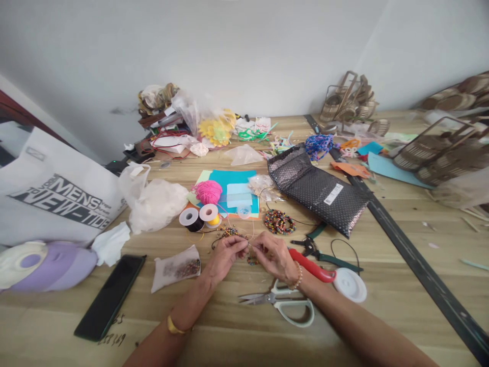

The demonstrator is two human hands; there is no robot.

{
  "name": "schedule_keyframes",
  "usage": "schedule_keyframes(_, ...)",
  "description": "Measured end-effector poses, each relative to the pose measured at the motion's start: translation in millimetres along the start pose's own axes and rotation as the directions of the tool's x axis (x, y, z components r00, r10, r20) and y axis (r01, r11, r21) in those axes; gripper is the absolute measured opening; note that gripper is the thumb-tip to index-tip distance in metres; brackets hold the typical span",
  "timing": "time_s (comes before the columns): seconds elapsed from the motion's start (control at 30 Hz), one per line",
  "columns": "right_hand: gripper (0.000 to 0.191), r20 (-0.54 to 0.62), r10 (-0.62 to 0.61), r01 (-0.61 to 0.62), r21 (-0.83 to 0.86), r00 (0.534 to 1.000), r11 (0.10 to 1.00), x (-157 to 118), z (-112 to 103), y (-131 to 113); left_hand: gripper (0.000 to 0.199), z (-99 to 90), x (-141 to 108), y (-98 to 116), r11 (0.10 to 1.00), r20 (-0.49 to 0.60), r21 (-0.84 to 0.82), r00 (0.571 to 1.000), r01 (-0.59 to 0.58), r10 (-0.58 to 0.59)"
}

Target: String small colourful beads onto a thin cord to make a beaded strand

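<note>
My left hand (229,252) and my right hand (272,255) meet over the middle of the table, fingertips almost touching. Each pinches a thin pale cord (252,228), which is hard to make out between the fingers. A short row of coloured beads (252,260) shows just below, partly hidden by my right hand. Behind my fingers lie loose beads (228,232). A coil of strung multicoloured beads (279,222) rests to the right. Scissors with pale handles (280,300) lie under my right wrist, beside a red-handled tool (313,266).
To the left are a mesh pouch of beads (178,267), a phone (111,298) and spools (191,219). Pink yarn (208,192) sits on coloured paper (233,178). Green-handled pliers (311,247), a white lid (350,284) and a black padded mailer (319,188) occupy the right.
</note>
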State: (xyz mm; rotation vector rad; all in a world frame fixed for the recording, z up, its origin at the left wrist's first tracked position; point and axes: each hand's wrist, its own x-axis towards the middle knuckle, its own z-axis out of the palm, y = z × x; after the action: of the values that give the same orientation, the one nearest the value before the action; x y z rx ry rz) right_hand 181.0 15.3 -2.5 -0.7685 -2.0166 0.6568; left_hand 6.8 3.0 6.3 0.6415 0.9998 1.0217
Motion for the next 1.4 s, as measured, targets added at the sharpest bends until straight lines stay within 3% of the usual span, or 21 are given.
schedule_keyframes(1.4, 0.009, 0.033, 0.017, -0.018, 0.018, 0.999, 1.0, -0.9, 0.3, 1.9, 0.031, 0.9, -0.9, 0.8, 1.0, 0.018, 0.018, 1.0, 0.006, -0.007)
